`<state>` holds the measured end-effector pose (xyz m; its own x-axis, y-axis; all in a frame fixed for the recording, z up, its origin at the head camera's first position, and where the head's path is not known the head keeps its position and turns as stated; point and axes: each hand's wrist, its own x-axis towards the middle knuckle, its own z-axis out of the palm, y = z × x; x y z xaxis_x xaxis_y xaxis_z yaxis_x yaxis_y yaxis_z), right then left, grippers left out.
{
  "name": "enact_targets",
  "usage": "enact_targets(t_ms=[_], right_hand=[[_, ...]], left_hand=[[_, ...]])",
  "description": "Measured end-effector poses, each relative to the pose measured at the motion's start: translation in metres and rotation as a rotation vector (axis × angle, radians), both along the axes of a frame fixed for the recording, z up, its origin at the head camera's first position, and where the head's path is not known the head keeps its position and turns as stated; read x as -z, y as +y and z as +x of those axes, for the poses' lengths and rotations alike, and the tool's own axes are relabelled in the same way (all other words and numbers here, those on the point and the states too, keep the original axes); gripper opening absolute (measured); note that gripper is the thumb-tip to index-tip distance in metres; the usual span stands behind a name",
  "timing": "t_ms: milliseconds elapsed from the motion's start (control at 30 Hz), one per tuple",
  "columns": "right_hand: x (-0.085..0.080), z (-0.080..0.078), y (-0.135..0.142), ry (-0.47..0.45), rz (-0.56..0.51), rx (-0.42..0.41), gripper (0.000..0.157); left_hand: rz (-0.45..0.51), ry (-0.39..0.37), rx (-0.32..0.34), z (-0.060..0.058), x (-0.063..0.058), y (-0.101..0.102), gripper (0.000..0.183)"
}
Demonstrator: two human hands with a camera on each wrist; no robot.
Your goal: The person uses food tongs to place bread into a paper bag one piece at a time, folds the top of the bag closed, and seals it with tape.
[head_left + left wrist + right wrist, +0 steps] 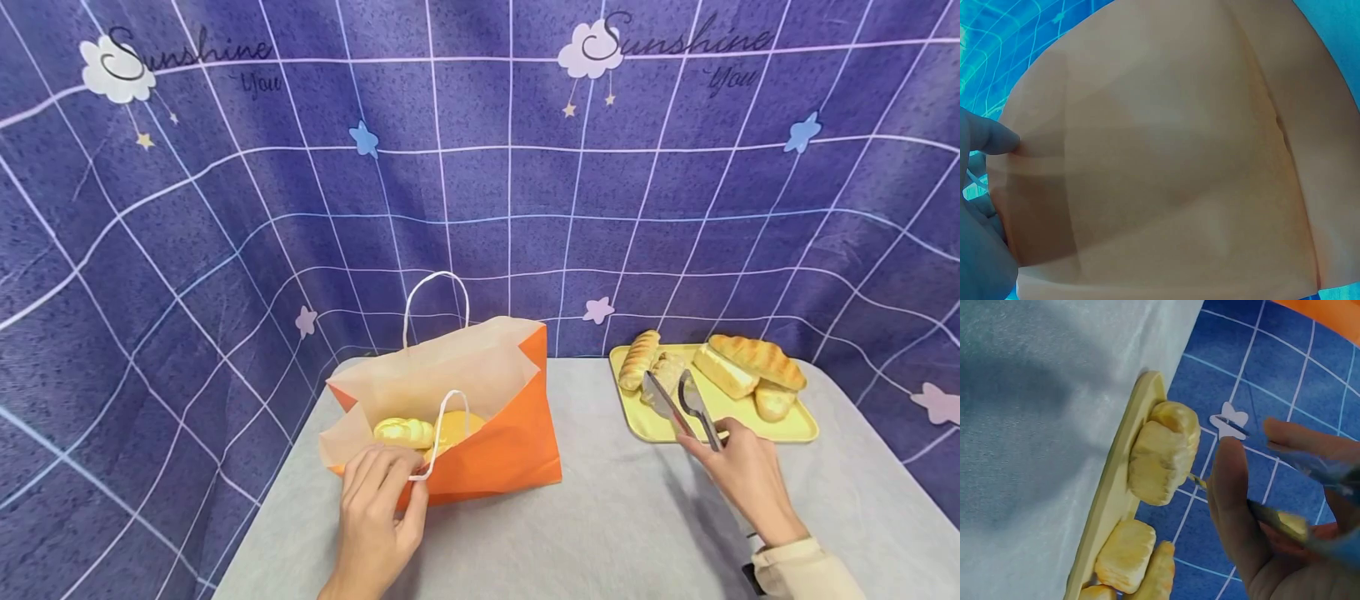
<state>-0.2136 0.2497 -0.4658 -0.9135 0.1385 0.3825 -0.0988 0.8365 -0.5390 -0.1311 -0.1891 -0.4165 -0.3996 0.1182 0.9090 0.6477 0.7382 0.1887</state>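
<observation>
My left hand (378,508) pinches the front rim of an orange paper bag (495,450), beside its white front handle (442,417). The bag gapes upward, with a braided bread (403,432) and a rounder yellow bread (453,429) inside. The left wrist view shows the bag's tan paper (1160,156) with my thumb on its edge. My right hand (750,479) holds metal tongs (705,421), their arms spread. Their tips are over the left part of a yellow tray (652,429), right at a pale bread (667,367) next to a ridged roll (639,360).
On the tray's right side lie a long ridged loaf (757,360), a cream-topped bread (726,371) and a small bread (775,400). A grey-white cloth (585,517) covers the table. A blue gridded curtain (495,183) hangs behind and at the sides.
</observation>
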Motion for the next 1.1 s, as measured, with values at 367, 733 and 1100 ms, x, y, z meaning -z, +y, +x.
enact_targets(t_ms=[367, 733, 1100], right_hand=[[0.010, -0.014, 0.001, -0.103, 0.028, -0.008, 0.049], [0.020, -0.028, 0.002, -0.222, 0.012, -0.014, 0.052], [0.026, -0.032, 0.003, -0.222, 0.014, -0.016, 0.050]], left_hand=[[-0.002, 0.004, -0.005, 0.001, 0.001, -0.001, 0.019], [-0.002, 0.014, 0.002, 0.001, 0.000, -0.001, 0.019], [-0.002, 0.031, 0.005, -0.001, 0.000, -0.001, 0.020]])
